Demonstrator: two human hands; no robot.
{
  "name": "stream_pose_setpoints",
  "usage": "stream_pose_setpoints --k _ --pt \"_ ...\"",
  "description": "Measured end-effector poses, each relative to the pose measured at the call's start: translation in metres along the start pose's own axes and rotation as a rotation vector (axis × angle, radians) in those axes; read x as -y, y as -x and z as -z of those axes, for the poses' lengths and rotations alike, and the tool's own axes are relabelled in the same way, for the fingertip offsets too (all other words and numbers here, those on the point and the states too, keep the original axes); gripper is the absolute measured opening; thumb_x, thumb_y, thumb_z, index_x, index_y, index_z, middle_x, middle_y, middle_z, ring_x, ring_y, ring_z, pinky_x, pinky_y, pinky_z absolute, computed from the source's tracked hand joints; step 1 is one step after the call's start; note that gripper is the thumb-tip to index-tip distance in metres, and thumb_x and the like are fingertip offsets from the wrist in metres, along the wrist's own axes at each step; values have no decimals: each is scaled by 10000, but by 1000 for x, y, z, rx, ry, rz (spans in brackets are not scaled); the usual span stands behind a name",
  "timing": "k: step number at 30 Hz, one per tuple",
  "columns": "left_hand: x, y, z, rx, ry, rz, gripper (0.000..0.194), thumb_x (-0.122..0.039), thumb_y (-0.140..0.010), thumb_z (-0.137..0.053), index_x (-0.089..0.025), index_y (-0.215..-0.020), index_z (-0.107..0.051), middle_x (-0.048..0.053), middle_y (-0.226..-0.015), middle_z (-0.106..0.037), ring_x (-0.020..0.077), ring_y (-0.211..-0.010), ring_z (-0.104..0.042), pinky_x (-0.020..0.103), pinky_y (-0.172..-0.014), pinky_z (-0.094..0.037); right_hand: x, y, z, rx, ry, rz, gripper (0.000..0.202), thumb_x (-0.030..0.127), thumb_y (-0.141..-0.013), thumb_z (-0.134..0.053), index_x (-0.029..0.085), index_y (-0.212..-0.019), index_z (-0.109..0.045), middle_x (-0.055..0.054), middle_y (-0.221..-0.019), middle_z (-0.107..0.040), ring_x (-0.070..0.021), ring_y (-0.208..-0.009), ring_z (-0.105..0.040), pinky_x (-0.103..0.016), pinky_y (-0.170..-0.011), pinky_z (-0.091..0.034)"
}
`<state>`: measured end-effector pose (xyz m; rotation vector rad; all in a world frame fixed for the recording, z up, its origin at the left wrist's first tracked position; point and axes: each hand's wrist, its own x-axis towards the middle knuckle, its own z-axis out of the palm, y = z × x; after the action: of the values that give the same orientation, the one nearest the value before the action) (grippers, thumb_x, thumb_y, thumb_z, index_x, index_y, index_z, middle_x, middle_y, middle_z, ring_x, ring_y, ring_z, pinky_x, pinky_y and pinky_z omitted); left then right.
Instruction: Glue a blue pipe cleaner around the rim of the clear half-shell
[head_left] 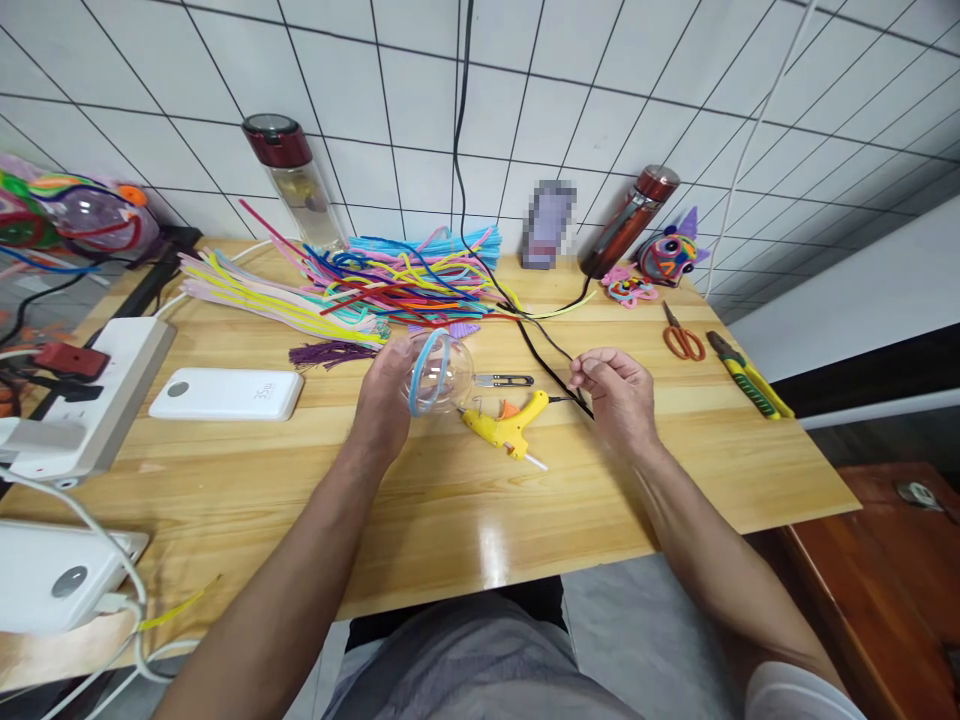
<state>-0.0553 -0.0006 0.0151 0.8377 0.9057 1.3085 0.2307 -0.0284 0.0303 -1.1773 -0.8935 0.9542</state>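
My left hand (384,395) is wrapped round the side of a clear plastic ball (459,365), holding it above the table. A light blue pipe cleaner (420,375) loops around the ball. My right hand (615,395) is closed in a pinch over the black cable on the right; whatever its fingertips hold is too small to make out. Between my hands lies a yellow hot glue gun (495,430) with a white glue stick (536,462) poking out of its back. Just behind it are small black thread snips (514,380).
Bundles of coloured pipe cleaners (420,270) lie at the back, near a glass bottle (300,190). A white power bank (225,394) and a power strip (97,400) are on the left. Orange-handled scissors (682,342), pliers (750,385) and a red flask (630,220) are on the right.
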Motion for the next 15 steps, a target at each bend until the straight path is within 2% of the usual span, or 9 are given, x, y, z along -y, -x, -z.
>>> stream_pose_setpoints --k 5,15 --pt "0 0 0 -8 17 17 632 -770 -861 -771 -238 -1199 -734 95 -1317 -807 313 -1186 -784 376 -831 -670 0 0 -1 -34 -31 -11 100 235 -654 -859 237 -730 -794 4 -731 -787 -122 -577 -647 -272 -602 -604" --pt "0 0 -1 -4 9 13 609 -766 -881 -746 -244 -1194 -735 93 -1304 -811 308 -1160 -793 404 -854 -665 -4 0 3 -1 14 16 84 234 -721 -832 229 -770 -764 0 -756 -789 -120 -572 -674 -278 -627 -631"
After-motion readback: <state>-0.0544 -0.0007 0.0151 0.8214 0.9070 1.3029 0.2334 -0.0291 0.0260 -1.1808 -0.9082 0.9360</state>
